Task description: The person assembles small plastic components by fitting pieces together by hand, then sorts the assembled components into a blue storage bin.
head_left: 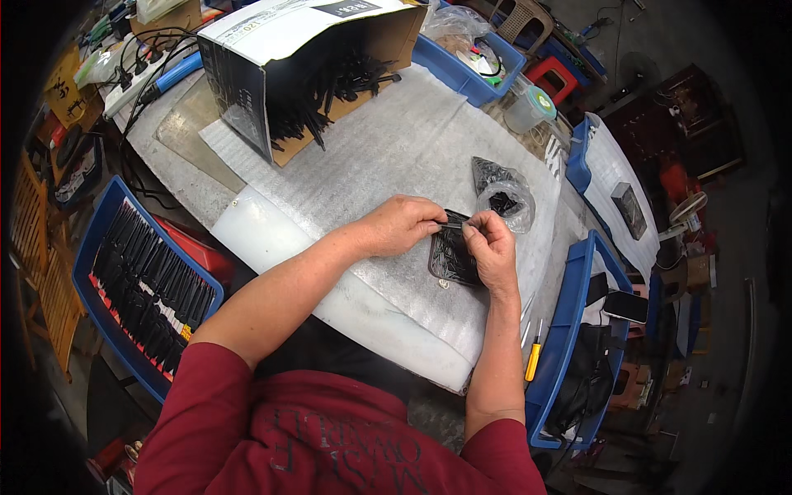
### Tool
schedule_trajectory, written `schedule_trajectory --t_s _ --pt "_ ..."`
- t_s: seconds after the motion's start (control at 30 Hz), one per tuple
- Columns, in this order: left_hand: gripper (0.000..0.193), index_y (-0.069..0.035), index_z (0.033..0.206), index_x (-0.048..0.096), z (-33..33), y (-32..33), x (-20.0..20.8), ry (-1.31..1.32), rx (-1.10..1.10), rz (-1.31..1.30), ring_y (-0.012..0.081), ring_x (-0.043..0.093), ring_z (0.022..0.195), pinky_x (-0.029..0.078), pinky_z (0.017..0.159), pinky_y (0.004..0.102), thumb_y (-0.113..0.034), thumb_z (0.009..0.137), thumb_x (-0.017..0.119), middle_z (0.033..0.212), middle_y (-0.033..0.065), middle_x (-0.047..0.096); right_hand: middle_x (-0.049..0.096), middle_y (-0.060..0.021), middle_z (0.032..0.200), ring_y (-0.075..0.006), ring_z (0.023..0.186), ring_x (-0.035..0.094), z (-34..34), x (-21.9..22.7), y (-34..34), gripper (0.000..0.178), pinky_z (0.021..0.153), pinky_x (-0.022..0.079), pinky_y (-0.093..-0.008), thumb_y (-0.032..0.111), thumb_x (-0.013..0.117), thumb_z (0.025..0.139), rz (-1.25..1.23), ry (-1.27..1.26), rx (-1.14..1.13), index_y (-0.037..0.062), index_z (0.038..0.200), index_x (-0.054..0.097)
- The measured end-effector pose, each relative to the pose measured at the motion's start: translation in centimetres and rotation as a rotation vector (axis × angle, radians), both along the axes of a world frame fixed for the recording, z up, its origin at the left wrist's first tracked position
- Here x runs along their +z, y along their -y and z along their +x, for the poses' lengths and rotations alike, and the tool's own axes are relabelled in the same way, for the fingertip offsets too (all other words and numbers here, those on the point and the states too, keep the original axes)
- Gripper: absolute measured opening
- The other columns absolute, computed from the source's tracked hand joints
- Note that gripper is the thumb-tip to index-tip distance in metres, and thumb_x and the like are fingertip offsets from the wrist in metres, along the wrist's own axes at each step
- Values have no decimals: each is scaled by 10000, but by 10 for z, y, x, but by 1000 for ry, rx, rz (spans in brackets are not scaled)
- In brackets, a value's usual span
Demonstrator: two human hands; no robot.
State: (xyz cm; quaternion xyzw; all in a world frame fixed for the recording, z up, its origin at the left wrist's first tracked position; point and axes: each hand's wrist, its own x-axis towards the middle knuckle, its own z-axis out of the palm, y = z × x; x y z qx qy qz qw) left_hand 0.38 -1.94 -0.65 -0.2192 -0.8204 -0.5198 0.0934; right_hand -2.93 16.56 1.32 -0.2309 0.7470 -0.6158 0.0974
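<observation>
My left hand (403, 225) and my right hand (493, 254) meet over the worktable, fingertips pinched on the two ends of a small thin dark piece (451, 224), whose exact kind I cannot make out. Just below it lies a black shallow tray (452, 257) with many small, shiny slivers in it. A tiny light ring-shaped bit (444, 284) rests by the tray's near edge. Beyond my right hand sits an open clear plastic bag (518, 216) holding small black parts.
A cardboard box (239, 99) on its side spills long black parts at the back left. Blue bins stand at left (87, 272) and right (551, 388). A yellow-handled screwdriver (533, 361) lies along the right edge. White foam sheet (388, 132) covers the table.
</observation>
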Motion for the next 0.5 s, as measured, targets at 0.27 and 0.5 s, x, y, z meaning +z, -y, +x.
schedule_trajectory --t_s 0.27,0.5 --pt "159 0 895 574 -1 0 0 32 17 6 245 575 774 443 685 331 -77 758 550 829 109 599 462 31 637 -32 543 402 0 4 1 151 480 319 -162 166 510 833 -50 68 -52 21 790 514" --pt "159 12 875 576 1 1 3 33 5 25 267 570 790 438 704 347 -99 770 533 831 132 595 464 30 643 -27 543 407 0 -1 0 89 470 324 -161 106 530 816 -8 18 -20 19 802 514"
